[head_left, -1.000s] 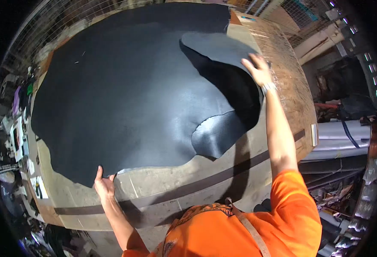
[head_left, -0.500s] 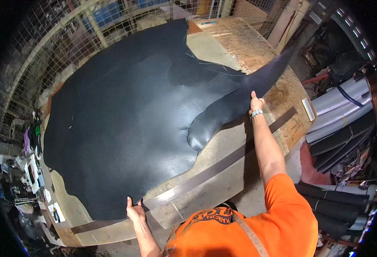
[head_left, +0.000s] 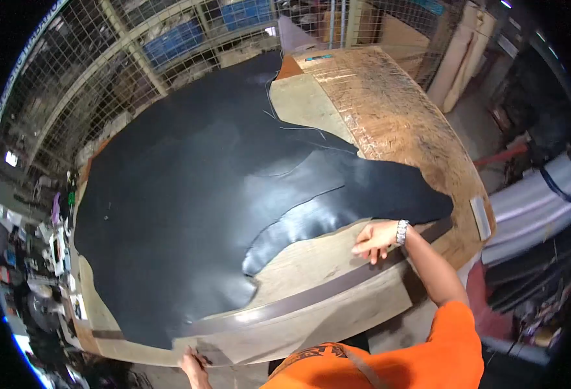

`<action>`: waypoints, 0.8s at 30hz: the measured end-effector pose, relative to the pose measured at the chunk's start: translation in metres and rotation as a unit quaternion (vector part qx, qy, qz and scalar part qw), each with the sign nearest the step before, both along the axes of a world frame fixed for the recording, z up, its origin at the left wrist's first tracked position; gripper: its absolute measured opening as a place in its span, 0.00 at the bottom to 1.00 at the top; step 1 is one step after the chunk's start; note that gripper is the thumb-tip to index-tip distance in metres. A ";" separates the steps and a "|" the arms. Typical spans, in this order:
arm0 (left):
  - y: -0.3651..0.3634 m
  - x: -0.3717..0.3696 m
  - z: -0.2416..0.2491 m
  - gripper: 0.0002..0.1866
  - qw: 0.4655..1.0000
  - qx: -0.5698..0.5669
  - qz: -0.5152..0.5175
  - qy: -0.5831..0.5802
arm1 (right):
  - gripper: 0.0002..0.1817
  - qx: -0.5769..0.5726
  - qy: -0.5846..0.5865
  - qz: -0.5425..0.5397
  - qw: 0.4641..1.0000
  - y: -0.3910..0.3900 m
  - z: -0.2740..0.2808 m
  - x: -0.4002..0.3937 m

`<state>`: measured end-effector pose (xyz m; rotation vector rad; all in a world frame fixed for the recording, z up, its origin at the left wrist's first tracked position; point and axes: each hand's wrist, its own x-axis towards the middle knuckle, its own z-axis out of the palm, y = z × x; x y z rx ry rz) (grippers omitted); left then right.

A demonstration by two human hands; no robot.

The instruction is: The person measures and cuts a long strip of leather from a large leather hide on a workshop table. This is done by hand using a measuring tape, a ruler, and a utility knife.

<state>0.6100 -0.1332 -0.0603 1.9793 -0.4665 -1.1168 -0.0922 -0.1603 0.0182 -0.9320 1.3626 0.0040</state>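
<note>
A large black leather hide (head_left: pixel 182 188) lies spread over the table, with a narrow flap reaching right and a fold rippling along its near side. My right hand (head_left: pixel 375 240), wearing a metal-banded watch (head_left: pixel 402 232), hovers just in front of that flap. Its fingers are loosely bent and apart, with nothing in them. Low in the view, my left hand (head_left: pixel 195 363) is beside the hide's near corner at the table's front edge. Its thumb and fingers look apart, and no leather shows between them. A long, flat dark strip (head_left: pixel 298 298) runs along the front of the table, partly under the hide.
The worn wooden tabletop (head_left: pixel 389 110) shows at the right, bearing a small teal tool (head_left: pixel 318 58) and a white block (head_left: pixel 480 218). Wire mesh shelving (head_left: pixel 130 45) stands behind. Rolls of material (head_left: pixel 532 201) lie right of the table. Cluttered items line the left side.
The raised flap at the right has come down flat onto the table. My right hand has let go of it and moved nearer to me. My left hand has moved down, off the hide's edge.
</note>
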 end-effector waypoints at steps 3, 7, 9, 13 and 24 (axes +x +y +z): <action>-0.061 -0.221 0.059 0.20 0.976 -0.082 -0.142 -0.141 | 0.21 -0.155 -0.122 0.012 0.980 -0.027 0.010 -0.065; -0.179 -0.477 0.037 0.16 0.762 -0.321 -0.467 -0.312 | 0.14 -0.376 -0.022 -0.171 0.910 -0.110 -0.018 -0.164; -0.234 -0.562 0.005 0.24 0.682 -0.354 -0.532 -0.355 | 0.18 -0.488 -0.025 -0.271 0.829 -0.162 -0.042 -0.211; -0.274 -0.639 -0.024 0.37 0.611 -0.287 -0.573 -0.466 | 0.18 -0.590 0.202 -0.272 0.732 -0.257 -0.064 -0.299; -0.285 -0.651 -0.011 0.44 0.599 -0.200 -0.624 -0.459 | 0.25 -0.592 0.425 -0.124 0.673 -0.536 -0.129 -0.395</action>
